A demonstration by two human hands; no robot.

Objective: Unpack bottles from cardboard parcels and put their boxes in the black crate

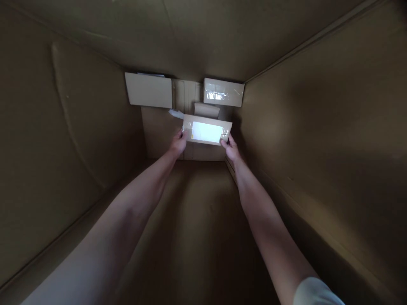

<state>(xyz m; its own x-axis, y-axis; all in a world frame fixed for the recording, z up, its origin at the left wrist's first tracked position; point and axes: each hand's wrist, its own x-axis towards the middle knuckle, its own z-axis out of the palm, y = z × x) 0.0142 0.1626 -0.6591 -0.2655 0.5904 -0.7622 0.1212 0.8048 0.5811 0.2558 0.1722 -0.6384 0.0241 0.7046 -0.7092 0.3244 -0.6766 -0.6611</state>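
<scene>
Both arms reach deep into a large cardboard carton [190, 203]. Between the hands is a small cardboard box [187, 123] with a bright white label on top and clear tape at its ends. My left hand [179, 143] is closed on its left end, and my right hand [231, 148] grips the right end, thumb on top. The fingers under the box are partly hidden. Just beyond it lies another small box [206, 110], partly covered by the held one. A strip of pale plastic or tape [176, 113] sticks out near the held box's left corner.
At the far left of the carton stands a plain box [149, 90]. A taped box [224, 92] sits in the far right corner. Tall cardboard walls [333, 127] close in on both sides, and the inside is dim.
</scene>
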